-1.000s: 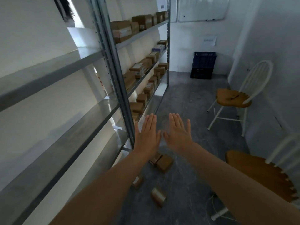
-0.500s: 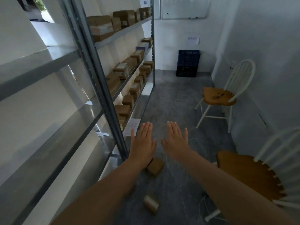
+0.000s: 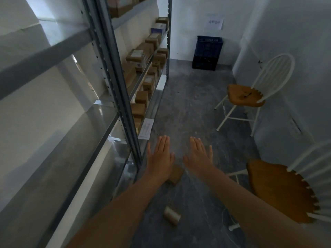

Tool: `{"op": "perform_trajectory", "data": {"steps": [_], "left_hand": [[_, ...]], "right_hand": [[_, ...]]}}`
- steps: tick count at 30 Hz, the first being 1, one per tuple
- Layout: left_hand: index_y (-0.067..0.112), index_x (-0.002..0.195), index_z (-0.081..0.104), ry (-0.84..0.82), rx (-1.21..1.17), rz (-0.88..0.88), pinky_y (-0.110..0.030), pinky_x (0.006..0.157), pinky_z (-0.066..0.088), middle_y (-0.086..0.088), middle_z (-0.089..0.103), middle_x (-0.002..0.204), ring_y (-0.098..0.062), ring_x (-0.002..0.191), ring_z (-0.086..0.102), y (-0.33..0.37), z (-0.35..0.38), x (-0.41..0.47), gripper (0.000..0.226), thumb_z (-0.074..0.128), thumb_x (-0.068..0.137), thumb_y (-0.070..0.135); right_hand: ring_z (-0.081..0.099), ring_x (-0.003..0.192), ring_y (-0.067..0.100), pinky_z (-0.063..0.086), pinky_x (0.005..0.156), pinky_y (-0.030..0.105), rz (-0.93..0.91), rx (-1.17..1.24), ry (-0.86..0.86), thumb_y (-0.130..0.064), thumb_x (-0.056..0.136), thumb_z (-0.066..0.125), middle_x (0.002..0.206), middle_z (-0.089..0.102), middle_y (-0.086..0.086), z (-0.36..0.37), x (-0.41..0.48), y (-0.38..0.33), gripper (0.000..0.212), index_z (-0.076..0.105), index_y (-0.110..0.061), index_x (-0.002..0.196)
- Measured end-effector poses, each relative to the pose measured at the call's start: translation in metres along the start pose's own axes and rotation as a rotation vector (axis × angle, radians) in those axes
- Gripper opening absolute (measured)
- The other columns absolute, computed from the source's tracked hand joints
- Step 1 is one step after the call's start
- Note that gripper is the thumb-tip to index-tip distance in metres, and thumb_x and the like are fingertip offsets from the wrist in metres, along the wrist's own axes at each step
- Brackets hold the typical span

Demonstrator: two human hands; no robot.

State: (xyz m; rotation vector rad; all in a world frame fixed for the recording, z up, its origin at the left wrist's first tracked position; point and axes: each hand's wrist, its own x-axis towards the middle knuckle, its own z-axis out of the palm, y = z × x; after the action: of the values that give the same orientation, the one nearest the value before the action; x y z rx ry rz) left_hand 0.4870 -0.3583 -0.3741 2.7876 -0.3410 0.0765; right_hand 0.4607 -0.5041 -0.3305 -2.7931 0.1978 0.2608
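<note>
In the narrow aisle between the metal shelving (image 3: 114, 77) and the white wall, both arms stretch forward over the grey floor (image 3: 188, 104). The left hand (image 3: 159, 158) is flat, palm down, with fingers straight and close together, and it holds nothing. The right hand (image 3: 198, 156), at its three o'clock and a little apart, is just as flat and empty, with the thumb spread out to the side. Both appear to hover in the air, touching nothing.

The nearest thing is a small brown box (image 3: 176, 173) on the floor. It shows at five o'clock of the left hand, in the gap between the two forearms, partly hidden behind the left wrist. At six o'clock from it, closer to the person, a pale roll (image 3: 172, 215) lies on its side; whether it is tape or thread is hard to tell.

The pick-up seems only to be starting: the hands are out in front, but neither is reaching for anything. Similar parcels (image 3: 141, 97) stand in rows on the shelves at eleven o'clock of the hands, so the floor box probably belongs up there.

The next move calls for bending down, lowering a hand to the box and curling the fingers round its sides. The wooden chair (image 3: 279, 190) at four o'clock crowds the right arm, so the left hand looks better placed.
</note>
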Motion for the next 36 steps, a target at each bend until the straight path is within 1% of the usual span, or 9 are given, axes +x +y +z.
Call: {"op": "perform_trajectory", "data": {"steps": [8, 13, 16, 18, 21, 25, 29, 33, 36], "left_hand": [[0.017, 0.157, 0.010, -0.083, -0.015, -0.063, -0.048, 0.119, -0.009, 0.002, 0.006, 0.165, -0.014, 0.152, -0.002, -0.037, 0.019, -0.004, 0.060, 0.026, 0.104, 0.040], [0.018, 0.116, 0.073, -0.032, 0.038, -0.083, -0.046, 0.092, 0.053, 0.004, 0.068, 0.124, -0.012, 0.116, 0.064, -0.047, 0.013, 0.008, 0.067, 0.087, 0.057, 0.048], [0.016, 0.111, 0.075, -0.029, 0.053, -0.147, -0.045, 0.093, 0.053, 0.003, 0.071, 0.119, -0.011, 0.112, 0.066, -0.056, 0.022, 0.019, 0.065, 0.088, 0.055, 0.045], [0.015, 0.113, 0.075, -0.005, 0.093, -0.209, -0.046, 0.089, 0.055, 0.002, 0.070, 0.120, -0.012, 0.112, 0.066, -0.060, 0.035, 0.024, 0.060, 0.087, 0.061, 0.041], [0.012, 0.117, 0.072, -0.067, 0.100, -0.280, -0.050, 0.090, 0.054, -0.002, 0.069, 0.123, -0.016, 0.116, 0.065, -0.064, 0.066, 0.027, 0.058, 0.084, 0.067, 0.038], [0.009, 0.113, 0.074, -0.158, 0.069, -0.367, -0.049, 0.083, 0.058, -0.001, 0.070, 0.121, -0.015, 0.111, 0.067, -0.069, 0.117, 0.039, 0.062, 0.090, 0.059, 0.036], [0.003, 0.117, 0.070, -0.125, 0.034, -0.452, -0.050, 0.081, 0.058, -0.007, 0.068, 0.124, -0.022, 0.113, 0.066, -0.073, 0.179, 0.052, 0.060, 0.090, 0.063, 0.024], [0.011, 0.150, 0.036, -0.185, -0.026, -0.541, -0.049, 0.117, 0.023, -0.002, 0.034, 0.157, -0.017, 0.147, 0.026, -0.083, 0.246, 0.047, 0.055, 0.049, 0.100, 0.028], [0.019, 0.156, 0.016, -0.268, -0.002, -0.602, -0.042, 0.120, 0.005, 0.004, 0.016, 0.163, -0.011, 0.151, 0.008, -0.097, 0.298, 0.042, 0.055, 0.027, 0.104, 0.037]], "right_hand": [[-0.007, 0.151, 0.013, -0.007, 0.118, 0.050, 0.022, -0.094, -0.123, -0.048, 0.101, 0.032, 0.164, -0.003, -0.004, 0.039, 0.014, -0.014, 0.071, -0.001, -0.018, 0.156], [0.035, 0.143, 0.026, 0.029, 0.109, 0.065, -0.081, -0.191, 0.020, -0.037, 0.093, 0.042, 0.158, 0.028, 0.014, 0.050, 0.043, -0.029, 0.067, 0.022, -0.011, 0.152], [0.025, 0.146, 0.031, 0.031, 0.108, 0.066, -0.123, -0.209, -0.058, -0.044, 0.088, 0.029, 0.163, 0.012, 0.006, 0.067, 0.069, -0.028, 0.074, 0.027, -0.006, 0.151], [0.009, 0.148, 0.013, 0.037, 0.099, 0.067, -0.245, -0.135, -0.018, -0.047, 0.073, 0.020, 0.163, -0.005, -0.015, 0.088, 0.081, -0.020, 0.085, 0.024, -0.018, 0.152], [0.025, 0.146, 0.013, 0.034, 0.100, 0.071, -0.236, -0.035, -0.128, -0.043, 0.083, 0.010, 0.151, 0.040, 0.014, 0.124, 0.105, -0.007, 0.078, 0.041, -0.009, 0.145], [0.005, 0.151, 0.019, 0.007, 0.120, 0.047, -0.162, -0.091, -0.385, -0.055, 0.072, -0.004, 0.163, 0.007, 0.004, 0.158, 0.151, 0.015, 0.095, 0.009, -0.011, 0.155], [0.056, 0.124, 0.037, 0.039, 0.098, 0.067, -0.219, -0.112, -0.354, -0.033, 0.083, 0.031, 0.135, 0.055, 0.024, 0.204, 0.176, 0.054, 0.067, 0.056, 0.010, 0.129], [0.002, 0.151, 0.018, 0.002, 0.119, 0.053, -0.122, -0.135, -0.571, -0.036, 0.100, 0.029, 0.163, 0.006, 0.005, 0.269, 0.186, 0.110, 0.065, 0.005, -0.008, 0.155], [-0.005, 0.151, 0.016, -0.001, 0.119, 0.050, -0.091, -0.163, -0.614, -0.041, 0.101, 0.029, 0.164, 0.000, 0.001, 0.316, 0.189, 0.142, 0.069, -0.002, -0.011, 0.155]]}}
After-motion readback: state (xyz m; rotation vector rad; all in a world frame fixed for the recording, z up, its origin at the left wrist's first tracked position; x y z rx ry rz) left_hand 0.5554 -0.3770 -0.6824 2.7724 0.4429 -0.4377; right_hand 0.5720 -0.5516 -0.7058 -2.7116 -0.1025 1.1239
